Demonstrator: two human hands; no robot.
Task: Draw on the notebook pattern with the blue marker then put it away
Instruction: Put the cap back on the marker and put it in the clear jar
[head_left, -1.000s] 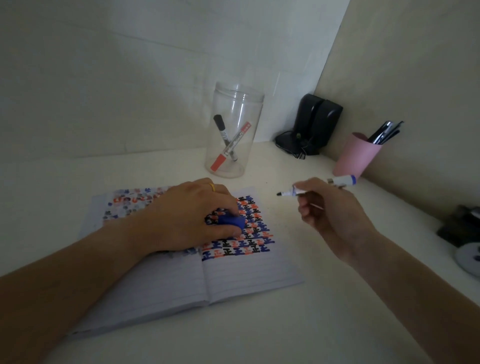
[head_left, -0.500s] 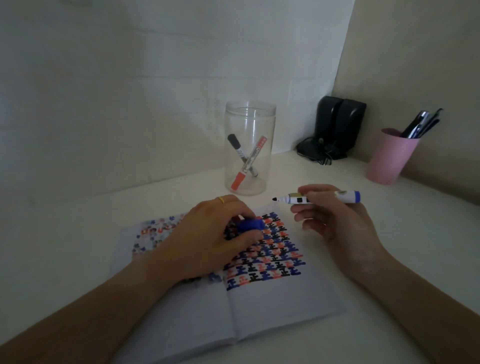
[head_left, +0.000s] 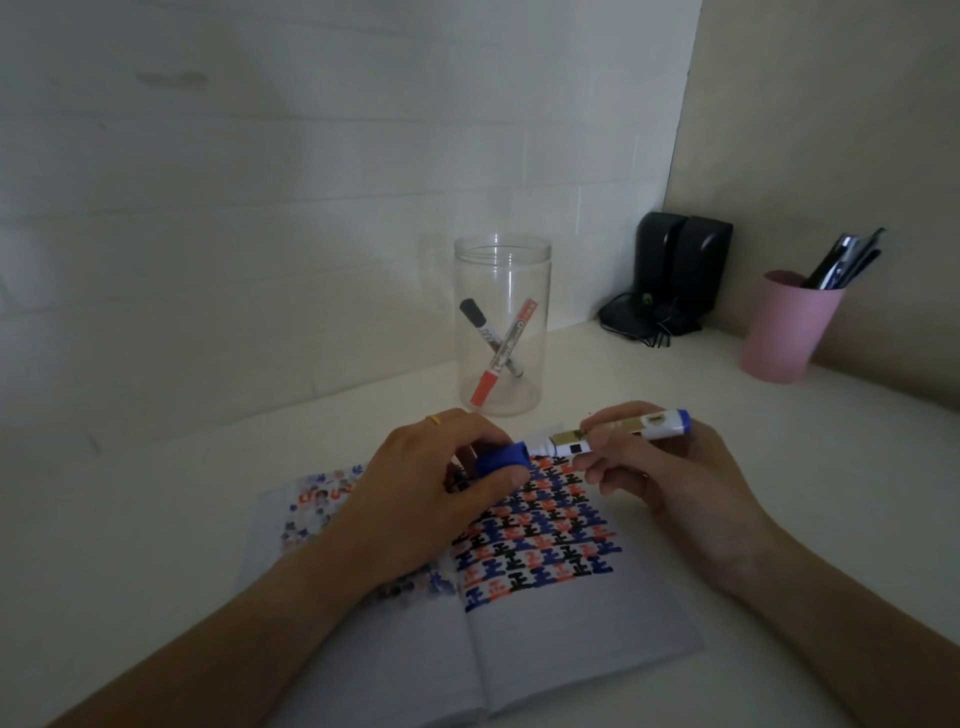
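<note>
Blue plastic shows between the thumb and fingers of the left hand (head_left: 421, 499): it pinches the marker cap (head_left: 503, 457), whose open mouth meets the tip end of the blue marker (head_left: 618, 434). The tip itself is hidden inside the cap, so how far the cap is seated cannot be made out. The right hand (head_left: 670, 483) grips the marker's barrel in closed fingertips, holding it nearly level above the far edge of the notebook (head_left: 545, 639); its blue tail end pokes out past the knuckles toward the right.

The notebook lies open on the worktop (head_left: 156, 545), near its front edge. A block of blue, red and black block-shaped marks fills the upper part of the right page; the left hand and forearm cover much of the left page, where only faint, blurred patches of colour show. The notebook's near edge is cut off at the bottom of the view.

Behind the hands, toward the back edge, stands a clear jar (head_left: 501, 325) with a black marker (head_left: 491, 338) and a red marker (head_left: 501, 358) crossed inside. In the back right corner sit two dark speakers (head_left: 680, 265), their cables a murky tangle. A pink cup (head_left: 784, 327) near the right wall holds dark pens, hard to count in the dim light.
</note>
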